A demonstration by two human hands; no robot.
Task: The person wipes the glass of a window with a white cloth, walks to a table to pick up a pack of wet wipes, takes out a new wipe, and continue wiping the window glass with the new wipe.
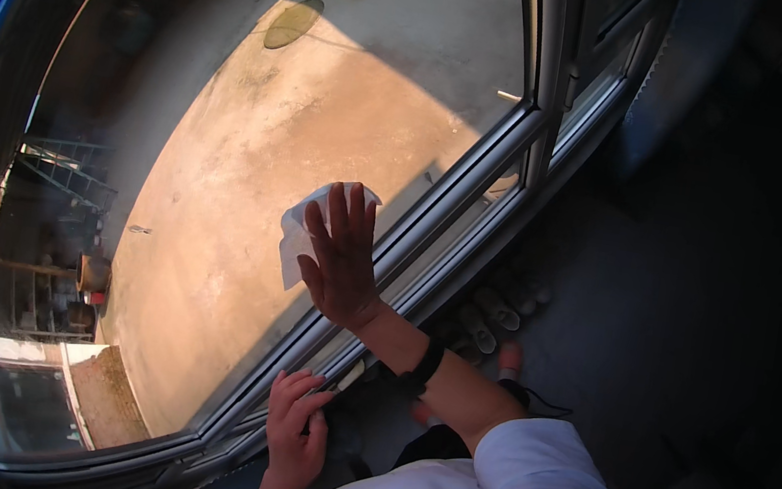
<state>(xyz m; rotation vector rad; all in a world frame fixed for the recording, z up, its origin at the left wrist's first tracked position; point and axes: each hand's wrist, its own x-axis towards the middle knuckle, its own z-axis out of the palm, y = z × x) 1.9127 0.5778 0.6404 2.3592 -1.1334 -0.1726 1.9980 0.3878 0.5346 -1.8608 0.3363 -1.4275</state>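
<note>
My right hand (343,260) presses a thin white cloth or paper wipe (296,242) against a large window pane (213,218), fingers spread and palm toward the glass. Part of the wipe shows past the fingers and thumb; the rest is hidden beneath the hand. Lower down, my left hand (298,420) is beside the metal window frame (459,167) with its fingers loosely bent and nothing in them. Whether it touches the frame, I cannot tell. A dark band circles my right wrist.
Several shoes (491,312) sit on the dark floor below the frame, near my feet. A window handle (571,89) juts from the frame. Outside lie a sunlit concrete yard (243,169), a round cover (293,23), a metal rack (69,166) and a pot (93,272).
</note>
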